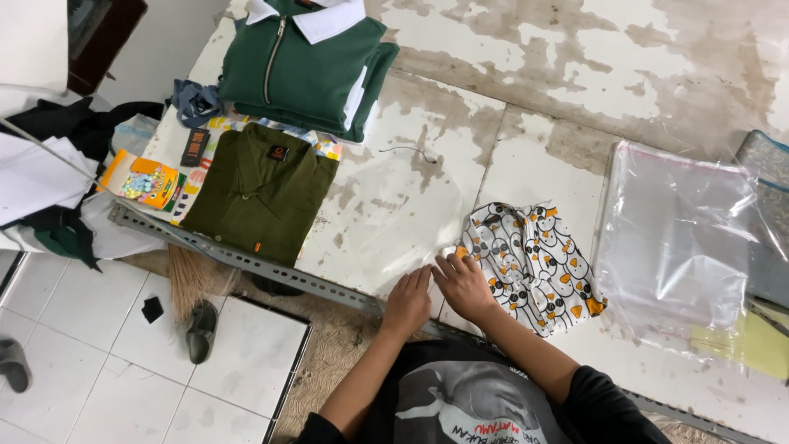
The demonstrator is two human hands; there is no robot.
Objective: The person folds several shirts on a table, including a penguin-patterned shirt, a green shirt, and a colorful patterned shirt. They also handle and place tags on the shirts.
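**Guide:** Hands first: the left hand lies flat and open, palm down, fingers together, on a clear plastic bag spread over the worktable. The right hand sits just beside it, at its three o'clock, fingers spread open and pressing the near-left corner of a folded patterned shirt. Neither hand grips anything.

**Listener:** What step does that look like?

**Guide:** My judgement: lining up the folded shirt with the mouth of the bag. The next move would call for lifting the thin film's edge while keeping the fold square, since the film is limp and clings.

**Listener:** Describe the shirt.

**Guide:** Soft white cloth printed with small black-and-orange cartoon figures, folded into a rough rectangle, slightly rumpled.

**Listener:** And around it?

**Guide:** At three o'clock from the shirt, a stack of clear bags, glossy and crinkled. At nine to ten o'clock, an olive green collared shirt, folded flat on a colourful printed sheet. At eleven o'clock, a dark green zip jacket with a white collar, thicker knit, folded. The tabletop is white paint, badly worn and patchy, edged with a perforated metal angle bar. Below, white floor tiles and a dark sandal.
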